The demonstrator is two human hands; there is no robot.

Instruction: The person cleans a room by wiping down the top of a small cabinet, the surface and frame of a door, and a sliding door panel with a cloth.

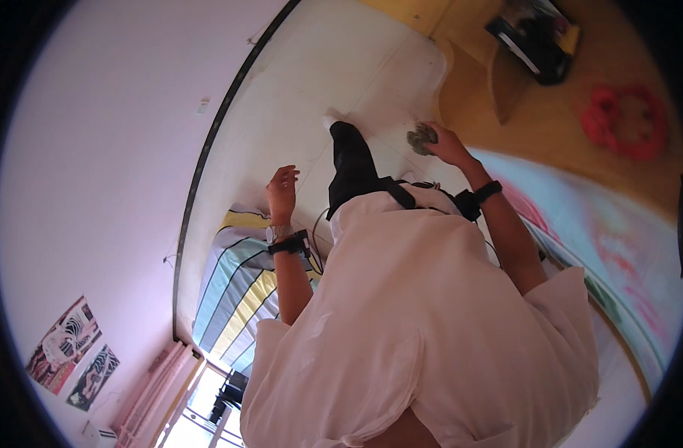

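Observation:
A crumpled grey-green cloth (421, 139) is in the grip of my right hand (443, 144), held out over the pale tiled floor beside the wooden furniture. My left hand (282, 187) hangs over the floor with its fingers loosely curled and slightly apart, holding nothing. A silver wristwatch (279, 233) and a black strap with a small device (291, 243) are on the left forearm. Another black strap (488, 191) circles the right wrist.
Striped bedding (235, 291) lies at the left, near the wall. On the right stands a wooden desk or shelf unit (543, 117) bearing a dark box (529, 50) and a red ring-shaped item (627, 120). Colourful fabric (616, 241) is below it. A cable (314, 227) hangs near my left forearm.

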